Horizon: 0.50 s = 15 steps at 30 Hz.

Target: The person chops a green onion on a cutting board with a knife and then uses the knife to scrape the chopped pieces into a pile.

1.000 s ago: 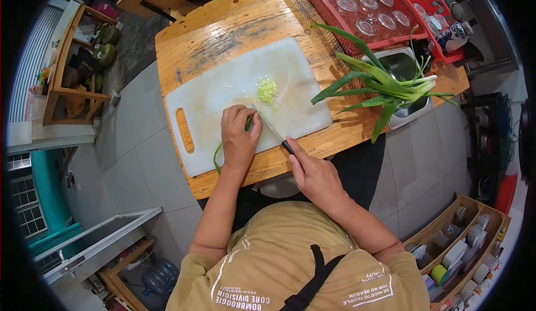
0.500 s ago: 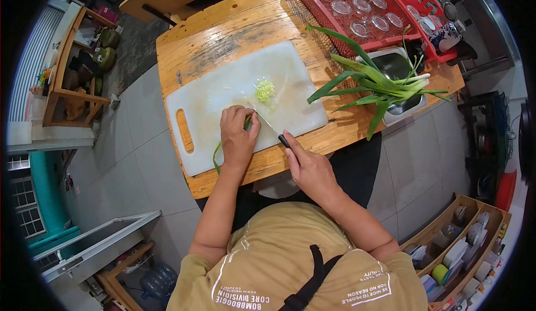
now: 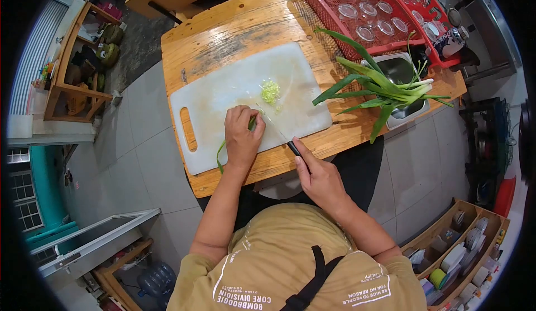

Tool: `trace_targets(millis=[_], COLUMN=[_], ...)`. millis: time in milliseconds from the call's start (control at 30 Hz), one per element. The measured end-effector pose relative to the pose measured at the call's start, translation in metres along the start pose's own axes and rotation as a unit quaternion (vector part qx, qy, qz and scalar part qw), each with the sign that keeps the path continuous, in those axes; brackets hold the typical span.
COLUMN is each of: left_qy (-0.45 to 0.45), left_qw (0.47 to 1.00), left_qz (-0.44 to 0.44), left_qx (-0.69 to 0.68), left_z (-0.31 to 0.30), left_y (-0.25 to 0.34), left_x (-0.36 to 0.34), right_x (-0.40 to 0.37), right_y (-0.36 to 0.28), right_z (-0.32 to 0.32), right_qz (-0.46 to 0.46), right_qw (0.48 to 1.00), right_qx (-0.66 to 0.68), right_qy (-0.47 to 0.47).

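My left hand [image 3: 242, 135] is closed around a green onion [image 3: 221, 153], pressing it on the white cutting board [image 3: 212, 104]. The long green end trails out below the hand toward the board's near edge. In my right hand [image 3: 322, 178] is a knife [image 3: 293, 147] with a black handle. Its thin blade points up and left, its tip close to the cut end of the onion by my left fingers. Just beyond the blade lies a small pile of chopped green onion [image 3: 271, 92], with a few loose bits near the knife.
A bunch of green onions [image 3: 391, 90] rests across a metal container [image 3: 414, 110] on the table's right. Behind it stands a red plastic crate [image 3: 329, 18] of upturned glasses. The wooden table [image 3: 223, 37] ends close to my body.
The view has shifted slightly, moving the board a little right in the picture. My right hand and the knife handle have drawn slightly away from my left hand, which keeps its hold.
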State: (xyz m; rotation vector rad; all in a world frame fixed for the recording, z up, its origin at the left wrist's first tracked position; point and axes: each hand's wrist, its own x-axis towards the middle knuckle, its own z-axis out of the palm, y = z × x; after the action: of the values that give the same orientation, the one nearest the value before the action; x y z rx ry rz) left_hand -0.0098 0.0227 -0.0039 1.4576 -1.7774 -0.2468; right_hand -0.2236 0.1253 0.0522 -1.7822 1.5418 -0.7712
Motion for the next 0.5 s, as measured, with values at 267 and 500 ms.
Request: trace_targets(millis=[267,500], left_qy=[-0.002,-0.003], left_qw=[1.000,1.000], left_qz=[-0.004,-0.003], left_qx=[0.003,0.010], left_z=[0.0003,-0.0004], left_y=[0.0015,0.0025], left_x=[0.0011,0.0015], right_x=[-0.0032,-0.0035], right_y=[-0.0021,0.0006], right_z=[0.0003,0.0046], right_qz=[0.007,-0.008], right_qw=[1.000,1.000], right_qx=[-0.002,-0.015], right_qy=[-0.015,0.001])
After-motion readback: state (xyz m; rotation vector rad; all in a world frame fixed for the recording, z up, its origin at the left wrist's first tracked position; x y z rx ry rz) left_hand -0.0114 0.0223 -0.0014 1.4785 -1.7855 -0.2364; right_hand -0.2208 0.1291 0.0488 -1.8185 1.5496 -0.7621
